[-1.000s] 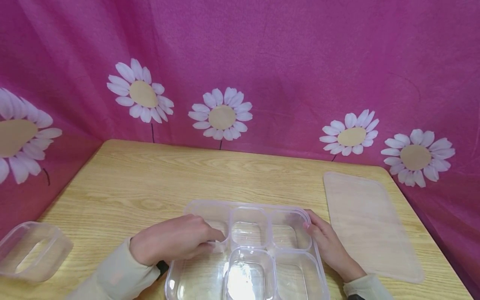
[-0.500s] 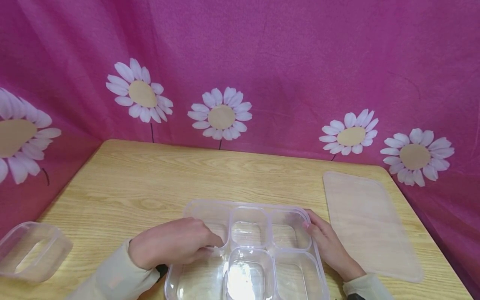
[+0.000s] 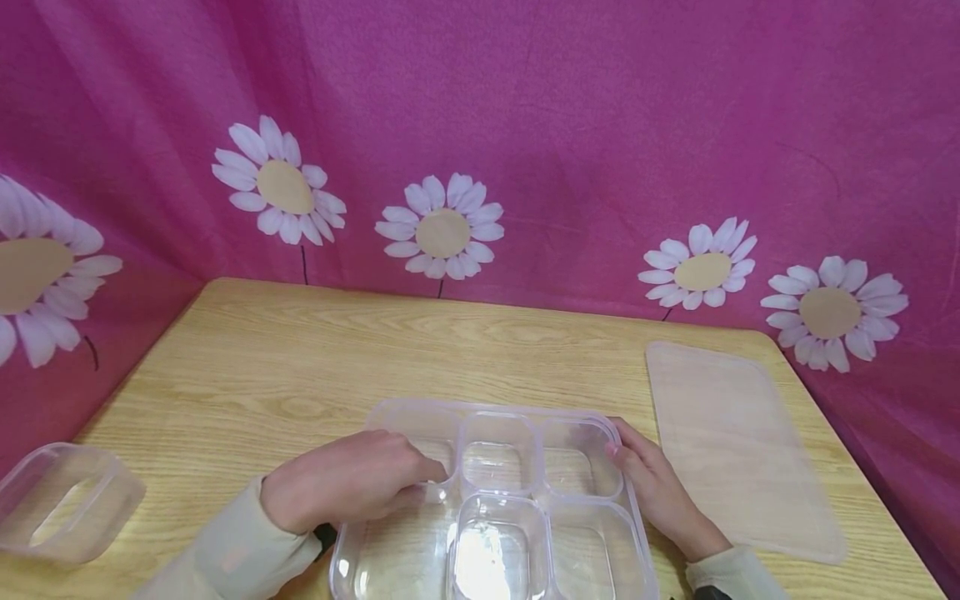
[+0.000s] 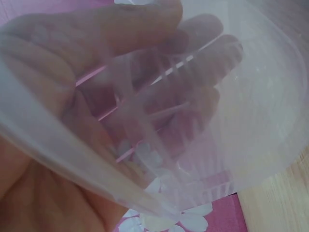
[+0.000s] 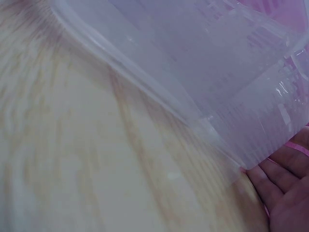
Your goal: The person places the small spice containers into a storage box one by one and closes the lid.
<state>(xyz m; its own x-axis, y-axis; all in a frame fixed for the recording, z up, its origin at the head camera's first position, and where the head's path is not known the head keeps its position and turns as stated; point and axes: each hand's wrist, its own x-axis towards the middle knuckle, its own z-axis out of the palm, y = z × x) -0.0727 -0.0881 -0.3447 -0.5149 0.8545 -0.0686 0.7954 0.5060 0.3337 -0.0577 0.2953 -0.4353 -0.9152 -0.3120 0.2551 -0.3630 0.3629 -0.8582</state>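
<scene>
A large clear plastic storage box (image 3: 390, 560) stands at the table's front, holding several small clear bins. My left hand (image 3: 348, 482) reaches over its left side and pinches the near wall of the back-left bin (image 3: 423, 423), with the index finger inside that bin. In the left wrist view, the left hand (image 4: 145, 82) shows through the box's translucent wall, its fingers bent. My right hand (image 3: 663, 492) holds the box's back-right corner, thumb on the rim and fingers outside. In the right wrist view, the right hand's fingers (image 5: 280, 176) touch the box's outer wall (image 5: 251, 111).
One more clear bin (image 3: 71, 504) lies on the wooden table (image 3: 300, 367) at the far left. A flat translucent lid (image 3: 742, 454) lies to the right of the box. Behind the table hangs a magenta cloth (image 3: 562, 125) printed with daisies.
My left hand dipped slightly toward me with the back-left bin's near edge, then came back up a little. The right hand and the large box have stayed in place.
</scene>
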